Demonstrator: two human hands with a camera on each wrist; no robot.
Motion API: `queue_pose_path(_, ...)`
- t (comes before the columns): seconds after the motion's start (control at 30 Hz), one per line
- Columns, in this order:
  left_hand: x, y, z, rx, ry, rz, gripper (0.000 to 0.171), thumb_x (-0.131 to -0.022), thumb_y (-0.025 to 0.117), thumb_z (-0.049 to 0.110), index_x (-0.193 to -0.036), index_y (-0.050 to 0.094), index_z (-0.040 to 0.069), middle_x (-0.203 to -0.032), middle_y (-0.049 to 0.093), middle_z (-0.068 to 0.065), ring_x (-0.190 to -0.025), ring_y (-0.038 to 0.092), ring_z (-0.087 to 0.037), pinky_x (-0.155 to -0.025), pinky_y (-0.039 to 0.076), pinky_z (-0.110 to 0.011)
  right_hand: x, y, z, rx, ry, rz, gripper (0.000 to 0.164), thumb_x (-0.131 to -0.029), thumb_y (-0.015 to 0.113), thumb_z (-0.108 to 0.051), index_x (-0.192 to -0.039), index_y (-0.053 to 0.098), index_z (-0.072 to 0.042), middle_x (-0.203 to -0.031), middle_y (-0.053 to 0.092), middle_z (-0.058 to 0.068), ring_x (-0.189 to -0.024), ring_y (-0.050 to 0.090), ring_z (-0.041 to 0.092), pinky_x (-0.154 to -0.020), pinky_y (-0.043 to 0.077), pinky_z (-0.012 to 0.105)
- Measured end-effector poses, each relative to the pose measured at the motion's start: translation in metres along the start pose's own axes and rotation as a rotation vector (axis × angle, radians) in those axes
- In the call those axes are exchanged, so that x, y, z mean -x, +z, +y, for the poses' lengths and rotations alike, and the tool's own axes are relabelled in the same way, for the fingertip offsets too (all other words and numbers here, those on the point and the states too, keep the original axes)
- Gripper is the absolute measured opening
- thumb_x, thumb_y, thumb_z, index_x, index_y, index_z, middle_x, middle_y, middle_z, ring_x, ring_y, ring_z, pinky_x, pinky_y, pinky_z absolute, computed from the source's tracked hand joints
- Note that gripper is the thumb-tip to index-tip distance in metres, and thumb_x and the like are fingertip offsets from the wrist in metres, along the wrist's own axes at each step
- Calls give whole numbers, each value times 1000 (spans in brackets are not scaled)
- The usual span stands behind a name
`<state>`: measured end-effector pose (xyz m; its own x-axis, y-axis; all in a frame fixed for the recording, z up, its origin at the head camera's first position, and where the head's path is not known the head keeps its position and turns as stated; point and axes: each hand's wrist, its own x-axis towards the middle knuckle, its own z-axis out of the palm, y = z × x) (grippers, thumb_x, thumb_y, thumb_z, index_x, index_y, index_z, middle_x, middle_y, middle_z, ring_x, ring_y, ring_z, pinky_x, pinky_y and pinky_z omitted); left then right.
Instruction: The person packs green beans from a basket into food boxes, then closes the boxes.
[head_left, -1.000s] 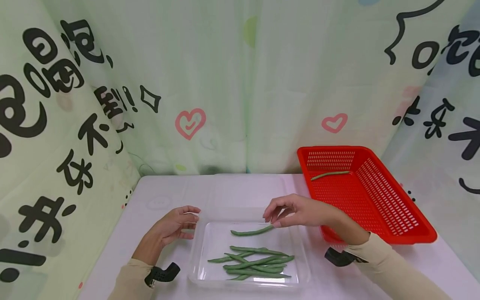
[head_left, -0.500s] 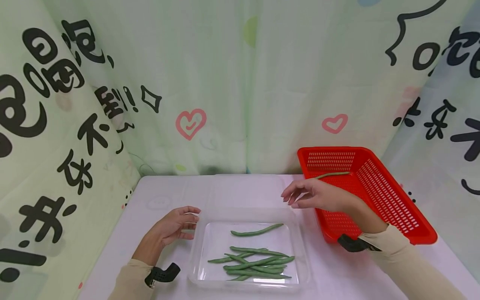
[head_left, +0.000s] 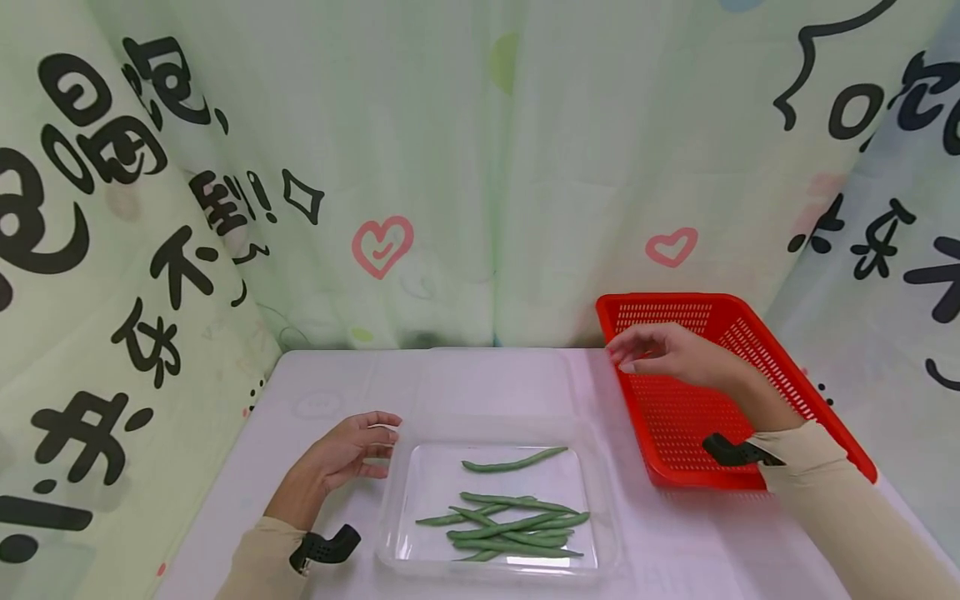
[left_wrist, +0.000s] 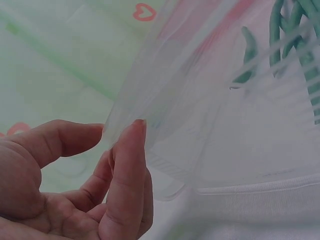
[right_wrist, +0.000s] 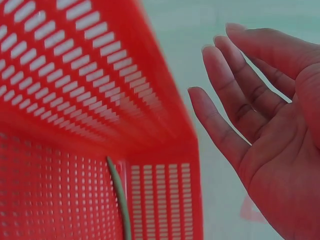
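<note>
My left hand (head_left: 352,450) stays at the left side of a clear plastic container (head_left: 607,533), its relaxed fingertips right at the rim. In the left wrist view, the thumb and fingers are slightly bent beside the clear wall. Several green beans (head_left: 517,525) lie in a loose pile in the container, and a single green bean (head_left: 513,461) lies apart near its far side. My right hand (head_left: 675,354) is over the left rim of a red perforated basket (head_left: 697,433), fingers loose and holding nothing. One green bean (right_wrist: 120,200) lies inside the basket, hidden by the hand in the head view.
A white-covered table (head_left: 450,379) supports both containers. The red basket stands to the right of the clear container, near the table's far right corner. A pale printed curtain (head_left: 487,208) encloses the back and both sides.
My right hand has moved from the single bean in the clear container up and right to the basket, leaving that bean lying there. The left hand has stayed in place.
</note>
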<state>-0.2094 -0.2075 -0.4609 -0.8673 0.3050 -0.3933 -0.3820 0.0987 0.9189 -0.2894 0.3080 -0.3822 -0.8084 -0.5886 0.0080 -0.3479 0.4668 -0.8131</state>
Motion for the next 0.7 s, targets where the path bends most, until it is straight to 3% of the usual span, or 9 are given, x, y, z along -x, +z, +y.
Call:
queue_pose_path(0.13, 0, 0, 0, 1, 0, 0, 44, -99, 60, 12, -137, 47, -6, -106, 60, -7, -95, 58, -23, -74, 57, -36, -1, -13, 14, -29, 11, 6, 38, -94, 71, -8, -130, 62, 1, -118, 66, 23, -105, 67, 31, -85, 59, 30)
queue_pose_path(0.27, -1, 1, 1, 2, -2, 4, 43, -99, 60, 12, -137, 48, -6, -105, 60, -6, -95, 58, -22, -74, 57, -36, -4, -23, 27, -37, 23, 13, 40, -93, 71, -7, -131, 61, 0, -121, 63, 30, -104, 69, 28, -85, 58, 29)
queue_pose_path(0.47, -2, 0, 0, -4, 1, 15, 42, -99, 60, 13, -136, 49, -5, -105, 60, -7, -95, 58, -23, -74, 58, -36, -7, -34, 47, 8, 60, 36, 45, -91, 74, -5, -134, 60, 1, -123, 62, 30, -105, 68, 29, -85, 59, 33)
queue_pose_path(0.7, -2, 0, -1, -7, 0, 16, 43, -99, 61, 14, -136, 49, -5, -106, 59, -7, -95, 58, -23, -74, 58, -36, -9, -42, 66, 55, 106, 64, 45, -90, 74, -4, -134, 62, -3, -124, 66, 23, -116, 59, 42, -84, 60, 35)
